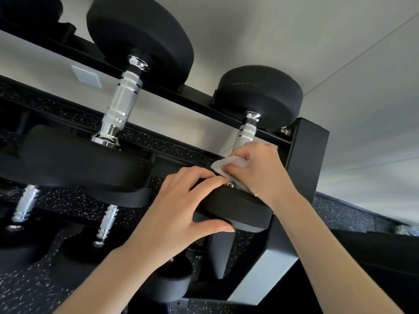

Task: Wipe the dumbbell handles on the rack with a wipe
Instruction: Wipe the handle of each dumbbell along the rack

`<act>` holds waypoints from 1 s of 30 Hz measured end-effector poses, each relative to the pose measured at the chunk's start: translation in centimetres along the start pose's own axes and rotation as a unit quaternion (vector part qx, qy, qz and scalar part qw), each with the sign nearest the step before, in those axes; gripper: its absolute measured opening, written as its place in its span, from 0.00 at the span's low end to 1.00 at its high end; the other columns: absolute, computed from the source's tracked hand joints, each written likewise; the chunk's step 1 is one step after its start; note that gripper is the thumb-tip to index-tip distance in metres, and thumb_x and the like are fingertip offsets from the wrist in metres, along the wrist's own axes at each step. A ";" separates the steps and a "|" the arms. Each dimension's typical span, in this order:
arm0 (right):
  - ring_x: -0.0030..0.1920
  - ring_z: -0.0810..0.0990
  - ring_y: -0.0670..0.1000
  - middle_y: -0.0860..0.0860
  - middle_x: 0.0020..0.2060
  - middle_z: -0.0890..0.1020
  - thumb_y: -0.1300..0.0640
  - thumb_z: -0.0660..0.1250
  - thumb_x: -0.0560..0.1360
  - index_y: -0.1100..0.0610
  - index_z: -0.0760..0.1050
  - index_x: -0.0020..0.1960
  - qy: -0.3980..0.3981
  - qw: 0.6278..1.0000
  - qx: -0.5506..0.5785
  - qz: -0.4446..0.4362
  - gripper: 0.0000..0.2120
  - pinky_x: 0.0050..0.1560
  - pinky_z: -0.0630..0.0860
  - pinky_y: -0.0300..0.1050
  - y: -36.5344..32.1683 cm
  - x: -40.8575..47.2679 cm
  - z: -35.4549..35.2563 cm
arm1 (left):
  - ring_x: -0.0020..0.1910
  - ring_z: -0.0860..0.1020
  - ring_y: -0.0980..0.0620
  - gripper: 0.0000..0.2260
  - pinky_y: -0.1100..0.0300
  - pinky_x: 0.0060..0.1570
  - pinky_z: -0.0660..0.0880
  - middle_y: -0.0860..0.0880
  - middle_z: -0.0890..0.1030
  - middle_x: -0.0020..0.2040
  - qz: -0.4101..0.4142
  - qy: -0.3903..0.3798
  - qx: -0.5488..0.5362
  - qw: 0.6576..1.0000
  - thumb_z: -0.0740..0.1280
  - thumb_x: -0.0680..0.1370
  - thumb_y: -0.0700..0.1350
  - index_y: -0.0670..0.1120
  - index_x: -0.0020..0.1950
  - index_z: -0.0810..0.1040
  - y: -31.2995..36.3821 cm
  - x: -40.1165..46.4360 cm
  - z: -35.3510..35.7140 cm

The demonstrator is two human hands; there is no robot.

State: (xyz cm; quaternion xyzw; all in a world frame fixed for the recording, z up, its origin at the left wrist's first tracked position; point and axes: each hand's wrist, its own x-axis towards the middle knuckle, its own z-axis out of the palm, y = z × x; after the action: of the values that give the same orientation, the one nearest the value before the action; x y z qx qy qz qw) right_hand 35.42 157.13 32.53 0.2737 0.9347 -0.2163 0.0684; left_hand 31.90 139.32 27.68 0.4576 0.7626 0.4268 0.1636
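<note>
The dumbbell rack [303,155] is seen running from upper left to right of centre, its black upright post standing at the right. On its top rail, right of centre, the small dumbbell [256,96] is laid with its long axis running from the far head in the upper middle down to the near head [235,207] in the lower middle. Its chrome handle [248,130] points toward the viewer and is covered at its lower end. The near head is steadied by the left hand [179,207], whose fingers are curled over its rim. The handle is nearer the right hand [260,168], whose fingers are clenched around the white wipe [226,164] and the handle beneath. A stroke along that axis is judged to follow.
</note>
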 end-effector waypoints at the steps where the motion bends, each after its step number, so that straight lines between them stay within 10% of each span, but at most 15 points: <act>1: 0.37 0.78 0.50 0.50 0.32 0.78 0.59 0.67 0.70 0.47 0.76 0.30 0.016 1.000 -0.009 0.001 0.12 0.35 0.74 0.39 -0.1 0.2 0.2 | 0.60 0.67 0.59 0.27 0.61 0.61 0.61 0.58 0.71 0.59 0.001 0.001 0.002 1.000 0.66 0.69 0.66 0.56 0.65 0.71 0.0 0.0 0.0; 8: 0.34 0.79 0.52 0.54 0.33 0.82 0.62 0.63 0.70 0.59 0.81 0.36 0.121 0.989 -0.072 -0.036 0.09 0.36 0.77 0.47 0.0 2.0 1.3 | 0.59 0.67 0.60 0.28 0.65 0.60 0.59 0.58 0.71 0.59 0.004 -0.008 0.013 1.000 0.64 0.70 0.67 0.55 0.65 0.71 -0.1 0.2 0.0; 12: 0.33 0.77 0.50 0.54 0.34 0.82 0.63 0.65 0.71 0.60 0.82 0.37 0.161 0.984 -0.062 -0.036 0.08 0.34 0.71 0.33 -0.2 3.1 0.4 | 0.60 0.66 0.62 0.28 0.68 0.62 0.56 0.60 0.70 0.60 0.000 -0.013 0.011 1.000 0.63 0.70 0.68 0.57 0.66 0.70 -0.1 0.1 -0.1; 17: 0.33 0.77 0.54 0.57 0.35 0.81 0.60 0.66 0.73 0.60 0.83 0.39 0.220 0.974 -0.031 -0.036 0.08 0.39 0.75 0.47 -0.5 4.4 -0.5 | 0.60 0.65 0.64 0.28 0.68 0.62 0.55 0.61 0.69 0.60 -0.003 -0.013 0.003 1.000 0.63 0.70 0.68 0.58 0.66 0.70 0.0 0.0 -0.2; 25: 0.36 0.72 0.45 0.54 0.38 0.80 0.59 0.70 0.71 0.59 0.83 0.43 0.354 0.932 0.072 0.020 0.05 0.39 0.66 0.25 0.5 4.4 0.8 | 0.61 0.64 0.63 0.27 0.69 0.63 0.55 0.61 0.69 0.59 0.004 -0.013 0.003 1.000 0.63 0.70 0.68 0.58 0.66 0.69 0.0 0.0 -0.2; 30: 0.38 0.74 0.41 0.48 0.41 0.80 0.57 0.70 0.72 0.54 0.81 0.43 0.351 0.918 0.166 0.073 0.02 0.51 0.73 0.41 0.7 4.0 0.6 | 0.61 0.65 0.62 0.27 0.66 0.63 0.56 0.61 0.69 0.60 0.004 -0.010 0.000 1.000 0.63 0.70 0.68 0.58 0.66 0.69 -0.1 0.0 -0.2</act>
State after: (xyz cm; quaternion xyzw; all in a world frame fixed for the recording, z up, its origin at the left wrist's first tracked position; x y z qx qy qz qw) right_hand 32.41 159.31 30.80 0.4070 0.8265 -0.2531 -0.2952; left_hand 31.71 139.22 27.73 0.4654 0.7591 0.4225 0.1693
